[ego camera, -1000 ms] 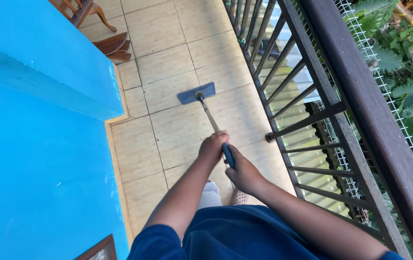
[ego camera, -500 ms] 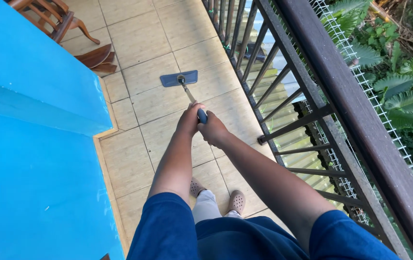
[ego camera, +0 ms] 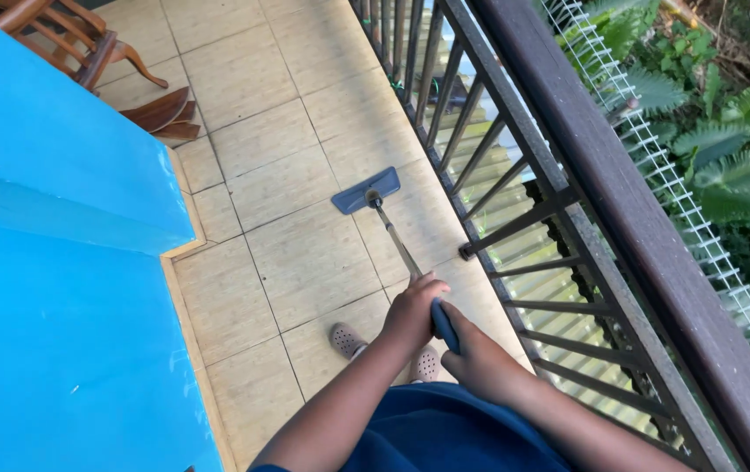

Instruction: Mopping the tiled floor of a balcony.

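matt floor tiles (ego camera: 305,253), dark wooden railing (ego camera: 620,192)

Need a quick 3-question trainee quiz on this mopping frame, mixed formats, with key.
1. True or false: the flat mop head rests on the tiled floor.
2. The railing runs along which side of the person? A) left B) right
3. Fill in: both hands, left hand and right hand, grip the mop's blue ____.

Key: 1 true; 2 B; 3 handle.
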